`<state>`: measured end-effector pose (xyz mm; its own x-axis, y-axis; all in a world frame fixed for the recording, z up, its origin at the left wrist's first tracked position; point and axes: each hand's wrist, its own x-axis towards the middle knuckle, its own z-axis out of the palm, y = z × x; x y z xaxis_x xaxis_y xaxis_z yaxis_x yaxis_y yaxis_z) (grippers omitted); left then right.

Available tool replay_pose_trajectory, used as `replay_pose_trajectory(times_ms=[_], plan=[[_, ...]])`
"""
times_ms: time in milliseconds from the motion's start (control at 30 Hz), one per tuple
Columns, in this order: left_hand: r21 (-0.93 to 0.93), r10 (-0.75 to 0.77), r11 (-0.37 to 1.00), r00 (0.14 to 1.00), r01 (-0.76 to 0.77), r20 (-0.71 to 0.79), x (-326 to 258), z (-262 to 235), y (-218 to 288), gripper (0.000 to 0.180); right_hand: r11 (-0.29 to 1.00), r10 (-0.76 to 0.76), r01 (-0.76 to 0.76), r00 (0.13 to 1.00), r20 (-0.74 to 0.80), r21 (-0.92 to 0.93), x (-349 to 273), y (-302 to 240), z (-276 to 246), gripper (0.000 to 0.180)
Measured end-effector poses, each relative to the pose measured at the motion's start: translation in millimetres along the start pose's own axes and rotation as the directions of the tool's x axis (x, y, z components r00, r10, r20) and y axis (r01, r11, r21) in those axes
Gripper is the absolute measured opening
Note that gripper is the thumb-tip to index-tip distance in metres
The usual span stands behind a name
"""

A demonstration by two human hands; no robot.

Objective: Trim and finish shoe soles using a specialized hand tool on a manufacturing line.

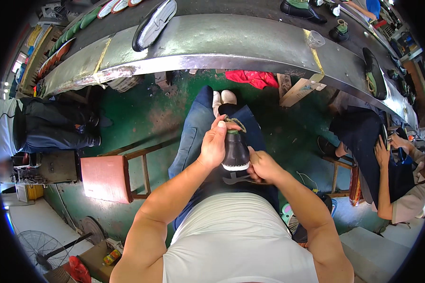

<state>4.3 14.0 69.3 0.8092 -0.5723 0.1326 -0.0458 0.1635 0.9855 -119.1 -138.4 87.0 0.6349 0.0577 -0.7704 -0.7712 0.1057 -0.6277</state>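
both hands (238, 153) grip shoe (235, 152) (dark)

Shoe (235, 152) between both hands over lap, stool (106, 178) left, conveyor (212, 42) ahead, co-worker (392, 174) right

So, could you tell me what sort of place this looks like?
Most likely a shoe factory line. A long metal conveyor carries soles and part-made shoes; the person's left hand and right hand hold a dark shoe in the lap, and a co-worker sits alongside.

A shoe factory floor: conveyor belt (212, 35) of shoes (154, 23), seated workers, green floor (160, 108).
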Motion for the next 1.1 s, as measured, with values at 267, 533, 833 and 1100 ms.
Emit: replay_pose_trajectory(times_ms=[267,533,833,1100], plan=[[0.032,-0.026,0.999,1.0,0.026,-0.013,13,12,8,0.052,0.125,-0.897,0.706,0.381,0.224,-0.697,-24,-59,-14,0.083],[-0.15,-0.053,0.986,0.99,0.073,0.133,2,-36,-24,0.056,0.117,-0.804,0.526,0.548,0.231,-0.842,-21,-95,-24,0.096],[0.079,-0.181,0.982,0.972,0.171,0.15,36,-23,-35,0.104,0.374,-0.917,0.668,0.369,-0.149,-0.644,29,-85,-27,0.092],[0.406,-0.242,0.888,0.97,0.216,0.013,27,-26,8,0.06,0.789,-0.614,0.585,0.745,-0.258,-0.19,13,-49,-15,0.043]])
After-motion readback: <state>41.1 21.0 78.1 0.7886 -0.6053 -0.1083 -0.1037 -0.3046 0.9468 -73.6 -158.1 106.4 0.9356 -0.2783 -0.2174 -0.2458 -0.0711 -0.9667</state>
